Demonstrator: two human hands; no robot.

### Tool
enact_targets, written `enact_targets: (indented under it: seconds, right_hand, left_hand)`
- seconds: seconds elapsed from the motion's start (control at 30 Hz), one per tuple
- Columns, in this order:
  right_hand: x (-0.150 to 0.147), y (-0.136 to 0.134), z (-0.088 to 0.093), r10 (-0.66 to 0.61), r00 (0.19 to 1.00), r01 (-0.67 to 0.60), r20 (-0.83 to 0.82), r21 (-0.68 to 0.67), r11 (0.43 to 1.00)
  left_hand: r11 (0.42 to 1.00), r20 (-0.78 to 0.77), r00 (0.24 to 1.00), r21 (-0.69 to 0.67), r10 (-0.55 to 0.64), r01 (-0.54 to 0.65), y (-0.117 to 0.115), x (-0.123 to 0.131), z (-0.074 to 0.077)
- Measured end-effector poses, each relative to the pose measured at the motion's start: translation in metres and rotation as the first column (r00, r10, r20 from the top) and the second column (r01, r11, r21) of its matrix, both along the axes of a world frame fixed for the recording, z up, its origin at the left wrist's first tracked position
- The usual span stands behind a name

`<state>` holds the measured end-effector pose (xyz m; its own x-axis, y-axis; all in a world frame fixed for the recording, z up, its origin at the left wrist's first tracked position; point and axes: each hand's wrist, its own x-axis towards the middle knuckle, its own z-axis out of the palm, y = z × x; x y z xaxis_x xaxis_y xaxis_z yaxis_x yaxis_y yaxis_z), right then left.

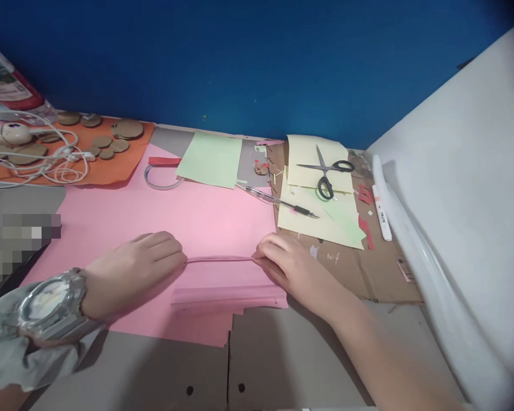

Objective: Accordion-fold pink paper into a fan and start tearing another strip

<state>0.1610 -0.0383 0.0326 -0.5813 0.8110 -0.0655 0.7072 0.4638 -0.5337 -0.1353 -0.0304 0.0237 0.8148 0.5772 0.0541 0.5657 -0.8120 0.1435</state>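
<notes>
A pink paper strip with folds lies over a larger pink sheet. My left hand, with a watch on the wrist, pinches the left end of the strip's raised upper edge. At the other end, my right hand has its fingers closed on the same edge. Between the two hands the edge looks like a thin doubled fold. The lower part of the folded paper rests flat, with crease lines across it. My fingertips hide both ends of the fold.
Beyond my hands lie a pen, a green sheet and scissors on yellow paper. A white marker sits right on cardboard. Earphones and cardboard discs cover orange paper. A blue wall stands behind.
</notes>
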Motion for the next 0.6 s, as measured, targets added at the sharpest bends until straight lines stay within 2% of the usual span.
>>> enact_targets:
  seconds: [0.2,0.37,0.5,0.6]
  right_hand:
    - [0.002,-0.005,0.0,0.098,0.973,-0.123,0.208,0.11,0.986]
    - [-0.002,-0.011,0.0,0.116,0.936,-0.204,0.333,0.242,0.949]
    - [-0.002,-0.019,0.002,0.129,0.908,-0.227,0.399,0.21,0.951]
    - [0.0,-0.029,0.002,0.109,0.908,-0.19,0.406,0.165,0.968]
  left_hand:
    - [0.999,-0.149,0.989,0.024,-0.024,0.028,-0.008,0.005,0.012]
    - [0.997,-0.167,0.986,0.077,-0.009,0.022,-0.015,0.005,0.013]
    - [0.985,-0.154,0.986,0.17,0.067,-0.04,-0.029,0.004,0.009]
    - [0.981,-0.134,0.982,0.158,0.131,-0.11,-0.041,-0.003,0.0]
